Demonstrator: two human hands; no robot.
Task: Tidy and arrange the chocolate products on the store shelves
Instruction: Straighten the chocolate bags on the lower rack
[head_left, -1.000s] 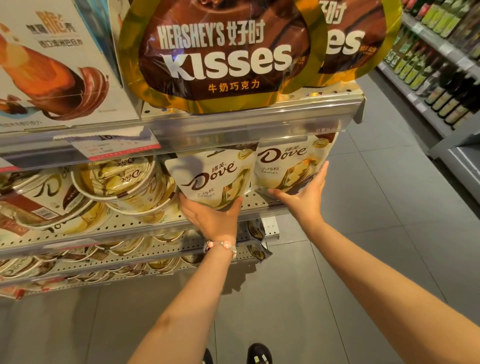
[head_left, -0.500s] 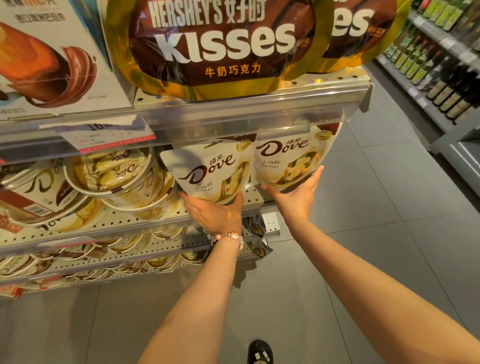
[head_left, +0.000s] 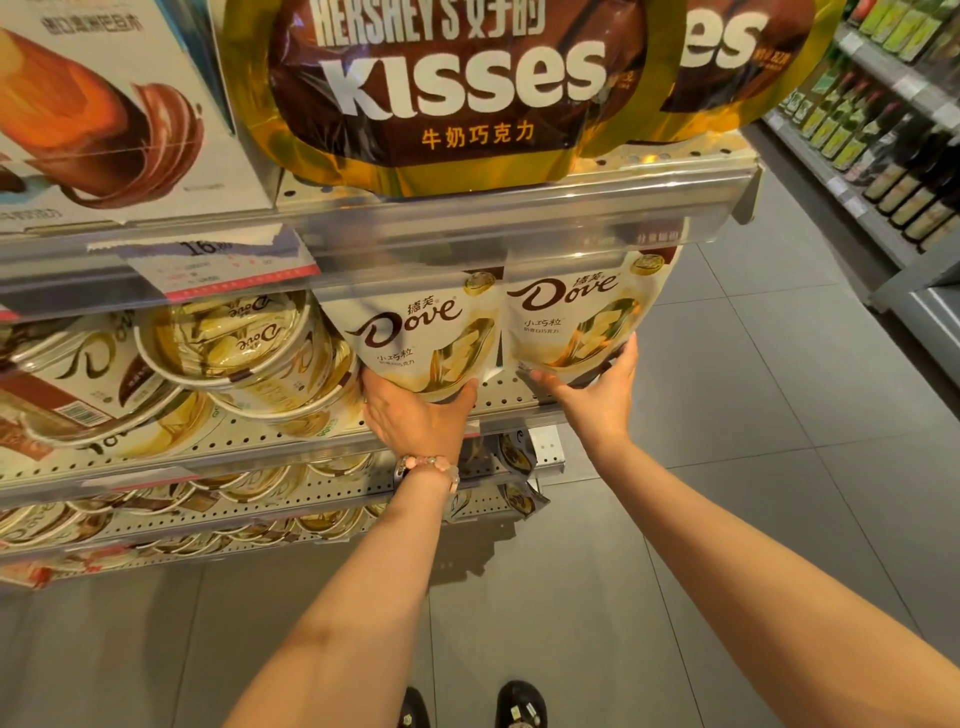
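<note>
Two white Dove chocolate pouches stand side by side on the perforated middle shelf (head_left: 498, 400). My left hand (head_left: 415, 415) grips the bottom of the left pouch (head_left: 415, 338), thumb at its right corner and fingers hidden behind it. My right hand (head_left: 597, 384) cups the lower right edge of the right pouch (head_left: 571, 317), fingers up along its side and thumb under its base. Both pouches are upright with their tops tucked under the shelf rail (head_left: 519, 223) above.
Round Dove tubs (head_left: 223, 343) and boxes crowd the shelf to the left. Large Hershey's Kisses bags (head_left: 457, 88) sit on the top shelf. Lower shelves hold more Dove packs. A bottle shelf (head_left: 883, 130) lines the aisle at right. Grey tiled floor lies below.
Both hands have shifted slightly up and in with the pouches, which stand a little straighter and closer under the rail. The view has tilted downward.
</note>
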